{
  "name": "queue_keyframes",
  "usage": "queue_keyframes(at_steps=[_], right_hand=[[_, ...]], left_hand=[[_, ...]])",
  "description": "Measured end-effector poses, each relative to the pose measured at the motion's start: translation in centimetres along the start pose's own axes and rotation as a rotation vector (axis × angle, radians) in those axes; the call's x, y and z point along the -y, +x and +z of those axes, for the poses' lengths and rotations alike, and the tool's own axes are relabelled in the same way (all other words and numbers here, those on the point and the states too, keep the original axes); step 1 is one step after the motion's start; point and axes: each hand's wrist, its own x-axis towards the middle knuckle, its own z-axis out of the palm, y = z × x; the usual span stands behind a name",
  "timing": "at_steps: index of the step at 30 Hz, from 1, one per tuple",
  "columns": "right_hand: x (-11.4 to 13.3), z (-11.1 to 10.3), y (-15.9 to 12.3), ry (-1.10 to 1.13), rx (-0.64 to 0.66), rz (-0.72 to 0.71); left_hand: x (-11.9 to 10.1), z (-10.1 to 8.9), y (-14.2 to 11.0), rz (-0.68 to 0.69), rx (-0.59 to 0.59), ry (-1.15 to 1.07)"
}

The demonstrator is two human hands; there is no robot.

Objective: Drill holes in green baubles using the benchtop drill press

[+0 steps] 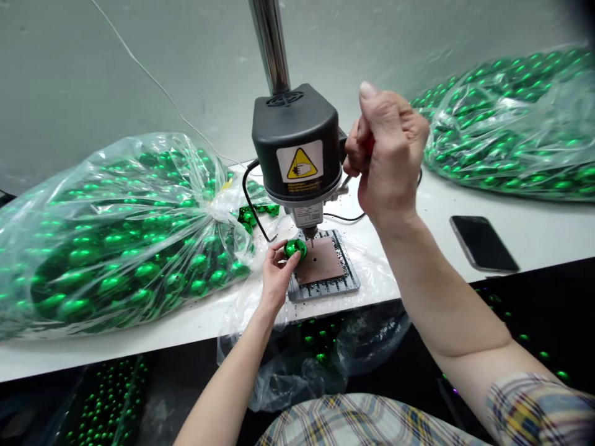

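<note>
A shiny green ball [294,248] is pinched between the thumb and fingers of my left hand [276,275]. It sits just left of the thin drill bit [312,242] of a black bench drill press [297,139]. Below the bit, a pinkish-brown board [325,271] with a small hole lies on the grey slotted base plate [354,285], with dark shavings around it. My right hand [390,152] is raised at the machine's right side, closed around its feed handle [370,146]. Only a bit of red shows between the fingers; the rest of the grip is hidden.
Clear bags full of green balls lie on the left [139,248] and back right [506,130]. A dark phone [484,243] rests on the white table [432,248]. Loose plastic film [297,365] hangs over the front edge. A black cable [246,192] loops beside the drill; more green balls [106,396] are below.
</note>
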Motion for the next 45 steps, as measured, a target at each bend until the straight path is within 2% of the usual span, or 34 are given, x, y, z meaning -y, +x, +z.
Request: queue_keyframes(at_steps=[6, 10, 14, 16, 18, 27, 34, 40, 45], right_hand=[[0.5, 0.3, -0.3, 0.014, 0.0, -0.003], [0.3, 0.2, -0.2, 0.01, 0.021, -0.037], [0.0, -0.1, 0.0, -0.005, 0.036, -0.023], [-0.1, -0.2, 0.0, -0.023, 0.044, -0.003], [-0.1, -0.4, 0.1, -0.052, 0.051, 0.01], [0.4, -0.1, -0.2, -0.119, 0.045, -0.026], [0.4, -1.1, -2.5, 0.036, 0.044, -0.172], [-0.3, -2.2, -5.0, -0.013, -0.003, -0.214], [-0.8, -2.9, -5.9, -0.066, -0.011, -0.262]], left_hand=[[0.6, 1.0, 0.9, 0.03, 0.086, 0.103], [1.3, 1.4, 0.8, 0.11, 0.109, 0.238], [2.0, 1.5, 0.2, 0.303, 0.09, 0.419], [2.3, 1.6, -0.1, 0.42, 0.11, 0.464], [2.5, 1.7, -0.2, 0.473, 0.135, 0.465], [2.8, 2.3, -0.2, 0.235, 0.165, 0.19], [3.0, 2.3, -0.2, 0.231, 0.186, 0.177], [2.8, 2.3, -0.2, 0.241, 0.17, 0.205], [2.9, 2.3, -0.2, 0.243, 0.181, 0.18]])
